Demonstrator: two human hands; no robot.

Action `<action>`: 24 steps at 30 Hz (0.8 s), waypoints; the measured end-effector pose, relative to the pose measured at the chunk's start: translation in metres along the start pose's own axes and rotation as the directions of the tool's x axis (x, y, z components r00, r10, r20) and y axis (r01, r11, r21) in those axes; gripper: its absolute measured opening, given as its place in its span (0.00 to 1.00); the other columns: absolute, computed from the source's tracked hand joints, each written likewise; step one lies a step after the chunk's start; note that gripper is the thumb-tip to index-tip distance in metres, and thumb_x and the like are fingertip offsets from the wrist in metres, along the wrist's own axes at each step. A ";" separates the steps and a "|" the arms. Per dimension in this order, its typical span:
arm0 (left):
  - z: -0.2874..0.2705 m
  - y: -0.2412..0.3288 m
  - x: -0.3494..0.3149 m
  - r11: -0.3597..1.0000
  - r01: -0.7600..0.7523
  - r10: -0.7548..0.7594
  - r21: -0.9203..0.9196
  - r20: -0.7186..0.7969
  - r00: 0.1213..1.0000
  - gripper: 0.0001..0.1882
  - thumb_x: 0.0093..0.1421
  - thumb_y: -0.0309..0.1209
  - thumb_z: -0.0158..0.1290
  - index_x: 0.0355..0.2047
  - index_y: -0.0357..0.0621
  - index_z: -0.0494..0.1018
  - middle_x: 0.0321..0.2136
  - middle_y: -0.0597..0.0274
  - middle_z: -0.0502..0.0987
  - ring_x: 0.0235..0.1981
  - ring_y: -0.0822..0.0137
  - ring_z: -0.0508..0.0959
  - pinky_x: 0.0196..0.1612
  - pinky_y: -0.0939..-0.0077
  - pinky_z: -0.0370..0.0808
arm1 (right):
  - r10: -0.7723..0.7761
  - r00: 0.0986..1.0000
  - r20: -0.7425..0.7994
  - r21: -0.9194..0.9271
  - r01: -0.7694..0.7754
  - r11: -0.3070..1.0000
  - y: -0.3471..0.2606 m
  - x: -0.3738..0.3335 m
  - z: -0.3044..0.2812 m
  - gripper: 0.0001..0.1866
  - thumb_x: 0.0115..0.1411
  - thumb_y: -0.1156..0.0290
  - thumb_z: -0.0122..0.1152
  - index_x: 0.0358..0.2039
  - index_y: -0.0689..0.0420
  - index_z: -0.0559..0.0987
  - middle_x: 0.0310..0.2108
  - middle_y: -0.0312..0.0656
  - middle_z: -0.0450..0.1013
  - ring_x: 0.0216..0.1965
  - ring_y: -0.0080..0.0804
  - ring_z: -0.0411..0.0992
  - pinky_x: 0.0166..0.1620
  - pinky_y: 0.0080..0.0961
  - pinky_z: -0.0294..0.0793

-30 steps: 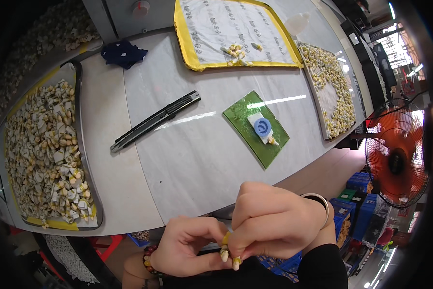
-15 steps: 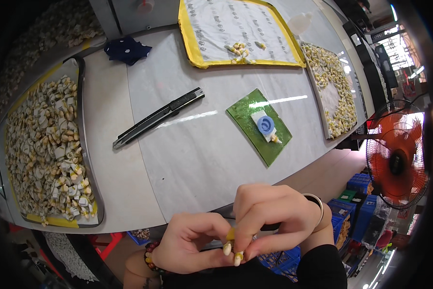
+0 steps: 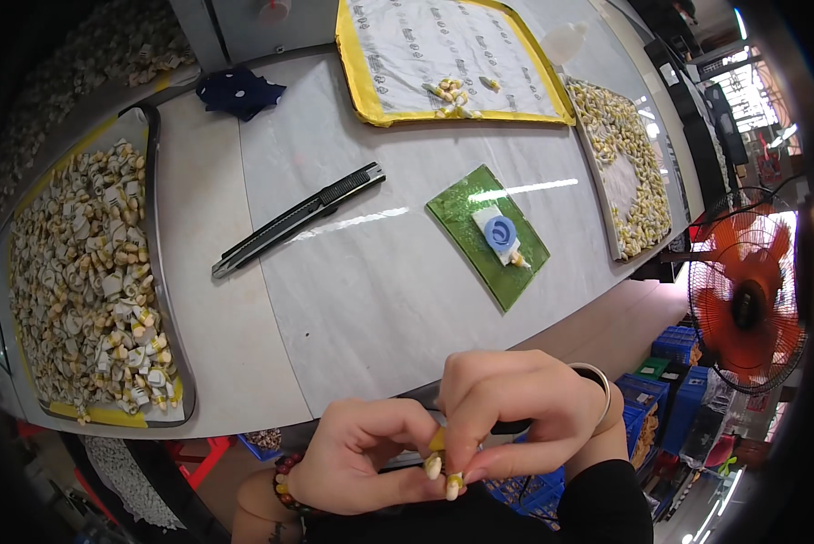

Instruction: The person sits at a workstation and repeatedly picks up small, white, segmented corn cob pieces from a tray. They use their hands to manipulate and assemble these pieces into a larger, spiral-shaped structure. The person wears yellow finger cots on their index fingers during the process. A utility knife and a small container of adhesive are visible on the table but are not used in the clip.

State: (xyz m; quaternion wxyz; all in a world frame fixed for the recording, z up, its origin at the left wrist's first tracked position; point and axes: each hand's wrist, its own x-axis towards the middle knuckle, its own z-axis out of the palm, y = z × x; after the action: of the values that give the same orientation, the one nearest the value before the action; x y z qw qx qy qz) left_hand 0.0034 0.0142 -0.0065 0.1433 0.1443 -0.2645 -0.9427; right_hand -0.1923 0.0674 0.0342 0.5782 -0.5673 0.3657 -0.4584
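Near the bottom of the head view, both hands meet in front of my body, just off the table's near edge. Between the fingertips is a small cream-and-yellow tooth-like piece point(image 3: 433, 467), pinched by my left hand point(image 3: 362, 453). My right hand point(image 3: 520, 412) pinches a second tooth-like piece point(image 3: 453, 487) close beside it. Fingers cover most of both pieces, so whether they are joined cannot be told. On the table beyond lies a green glass-like plate point(image 3: 466, 213), carrying a round blue thing point(image 3: 499, 233) on a white pad, with a small cream piece at its edge.
A black utility knife point(image 3: 303, 218) lies left of the plate. At the left, a tray point(image 3: 160, 272) is heaped with similar pieces. A yellow-edged cloth-lined tray point(image 3: 362, 100) and a smaller tray point(image 3: 597, 181) of pieces stand farther back. An orange fan point(image 3: 747, 304) is at right.
The two pieces and my fingertips have shifted slightly to the right and down. Both hands keep their pinch; the things on the table stay put.
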 end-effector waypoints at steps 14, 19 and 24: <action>-0.008 -0.001 0.001 0.999 -0.001 0.010 -0.054 0.165 0.986 0.07 0.55 0.21 0.57 0.34 0.33 0.72 0.34 0.59 0.77 0.38 0.72 0.76 0.44 0.78 0.71 | 0.019 0.999 0.047 -0.119 -0.013 0.993 -0.003 0.005 0.001 0.03 0.54 0.77 0.61 0.29 0.62 0.77 0.27 0.40 0.70 0.27 0.33 0.68 0.28 0.24 0.67; -0.009 0.036 -0.006 0.769 -0.146 0.030 0.623 0.193 0.981 0.11 0.50 0.26 0.62 0.33 0.36 0.75 0.28 0.61 0.77 0.30 0.68 0.78 0.35 0.78 0.72 | -0.077 0.994 0.078 -0.133 0.087 0.987 -0.002 0.010 0.000 0.10 0.53 0.75 0.63 0.36 0.61 0.76 0.30 0.42 0.71 0.29 0.35 0.68 0.32 0.25 0.67; 0.004 0.123 -0.067 -0.308 -0.074 0.563 0.949 0.244 0.790 0.08 0.46 0.26 0.61 0.27 0.38 0.78 0.22 0.65 0.77 0.25 0.67 0.76 0.29 0.77 0.72 | -0.158 0.984 -0.083 -0.351 0.119 0.929 -0.014 -0.012 -0.009 0.13 0.49 0.75 0.68 0.35 0.60 0.78 0.29 0.39 0.73 0.28 0.32 0.69 0.30 0.24 0.66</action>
State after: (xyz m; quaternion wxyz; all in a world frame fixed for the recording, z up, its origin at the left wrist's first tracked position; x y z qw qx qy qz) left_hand 0.0874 -0.0615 0.0769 0.2796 0.2676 -0.8818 -0.2694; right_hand -0.2062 0.0770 0.0461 0.4150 -0.6580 0.4305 -0.4577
